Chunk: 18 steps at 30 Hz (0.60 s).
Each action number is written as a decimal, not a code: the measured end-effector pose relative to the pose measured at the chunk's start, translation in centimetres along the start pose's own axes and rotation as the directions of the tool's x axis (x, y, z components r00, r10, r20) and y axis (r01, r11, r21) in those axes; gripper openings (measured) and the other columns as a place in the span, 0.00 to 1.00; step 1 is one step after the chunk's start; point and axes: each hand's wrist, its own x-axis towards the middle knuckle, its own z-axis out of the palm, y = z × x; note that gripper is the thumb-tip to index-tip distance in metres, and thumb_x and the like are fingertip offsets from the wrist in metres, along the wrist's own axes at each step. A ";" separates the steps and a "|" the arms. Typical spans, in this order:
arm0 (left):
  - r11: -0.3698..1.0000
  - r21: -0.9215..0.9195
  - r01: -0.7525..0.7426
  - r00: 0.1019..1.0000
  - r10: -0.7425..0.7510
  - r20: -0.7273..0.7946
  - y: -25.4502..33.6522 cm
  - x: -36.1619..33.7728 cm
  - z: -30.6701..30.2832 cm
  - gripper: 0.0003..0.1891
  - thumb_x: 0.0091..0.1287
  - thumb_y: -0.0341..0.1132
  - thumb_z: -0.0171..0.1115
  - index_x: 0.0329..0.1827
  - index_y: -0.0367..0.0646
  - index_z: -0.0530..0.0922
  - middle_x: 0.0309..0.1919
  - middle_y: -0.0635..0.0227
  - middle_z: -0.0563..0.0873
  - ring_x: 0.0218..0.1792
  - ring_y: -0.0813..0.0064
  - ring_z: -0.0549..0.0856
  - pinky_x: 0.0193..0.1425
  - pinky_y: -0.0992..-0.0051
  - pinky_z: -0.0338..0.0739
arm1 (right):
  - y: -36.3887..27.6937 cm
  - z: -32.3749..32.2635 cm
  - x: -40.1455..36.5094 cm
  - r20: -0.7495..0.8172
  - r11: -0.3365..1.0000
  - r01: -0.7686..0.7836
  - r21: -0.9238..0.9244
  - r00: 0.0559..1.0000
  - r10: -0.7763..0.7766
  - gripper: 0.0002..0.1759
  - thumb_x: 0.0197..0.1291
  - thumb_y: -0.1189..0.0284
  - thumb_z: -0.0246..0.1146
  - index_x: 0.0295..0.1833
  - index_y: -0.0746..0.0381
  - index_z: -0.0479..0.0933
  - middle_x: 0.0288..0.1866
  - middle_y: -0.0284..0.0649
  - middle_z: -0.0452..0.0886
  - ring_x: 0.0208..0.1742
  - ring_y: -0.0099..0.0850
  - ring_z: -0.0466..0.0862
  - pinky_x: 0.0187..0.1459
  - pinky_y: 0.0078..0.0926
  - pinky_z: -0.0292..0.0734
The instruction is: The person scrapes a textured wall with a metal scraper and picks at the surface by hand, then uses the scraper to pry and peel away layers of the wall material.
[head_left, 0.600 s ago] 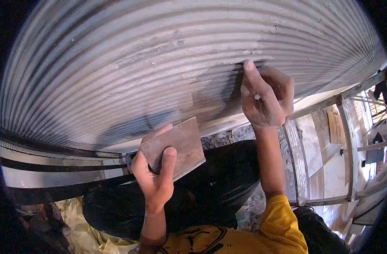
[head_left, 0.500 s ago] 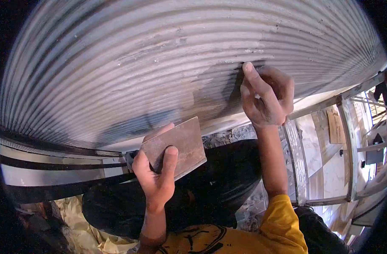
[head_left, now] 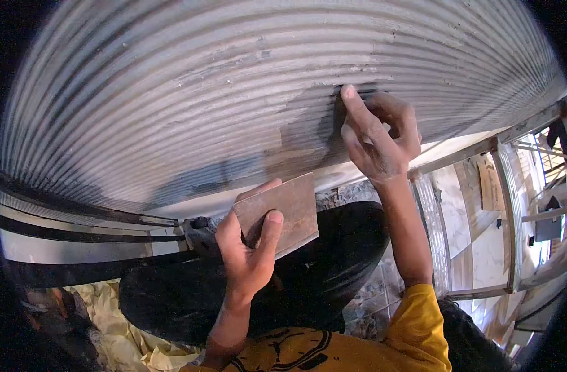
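At the ribbed wall [head_left: 190, 105], our curled right hand [head_left: 382, 154], its hold unclear to us, should press lightly; our left hand [head_left: 249, 263] grips the flat plate [head_left: 296, 208].

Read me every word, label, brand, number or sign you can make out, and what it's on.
No text can be read.
Yellow shirt: black print, no words legible.
Brown sheet: faint dark marks, too small and blurred to read.
Flat plate in the left hand: no lettering visible.
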 end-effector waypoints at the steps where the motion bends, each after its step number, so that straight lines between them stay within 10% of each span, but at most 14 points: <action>1: 1.000 -0.002 -0.007 1.000 0.007 0.001 0.0 -0.1 0.0 0.16 0.70 0.33 0.63 0.57 0.32 0.80 0.51 0.58 0.87 0.48 0.74 0.84 0.55 0.72 0.77 | 0.2 -0.2 0.1 -0.011 0.999 0.033 0.023 0.999 -0.033 0.28 0.36 0.79 0.71 0.51 0.56 0.88 0.34 0.37 0.79 0.24 0.23 0.77 0.23 0.21 0.74; 7: 1.000 0.008 -0.017 1.000 0.017 -0.004 -0.8 -0.8 -0.9 0.16 0.70 0.33 0.64 0.57 0.32 0.80 0.50 0.59 0.87 0.48 0.76 0.84 0.55 0.73 0.76 | 1.0 -0.8 2.3 -0.080 0.995 0.093 -0.036 0.992 -0.096 0.24 0.37 0.80 0.72 0.47 0.59 0.88 0.34 0.37 0.81 0.25 0.24 0.81 0.21 0.20 0.74; 18: 0.996 0.019 0.086 0.993 -0.084 -0.086 -2.8 -1.2 -2.1 0.17 0.70 0.35 0.64 0.58 0.33 0.80 0.49 0.62 0.87 0.48 0.76 0.82 0.57 0.73 0.75 | 3.9 -3.9 6.2 0.270 0.919 0.386 0.085 0.879 -0.394 0.18 0.42 0.72 0.72 0.43 0.62 0.87 0.32 0.39 0.79 0.28 0.29 0.81 0.24 0.24 0.76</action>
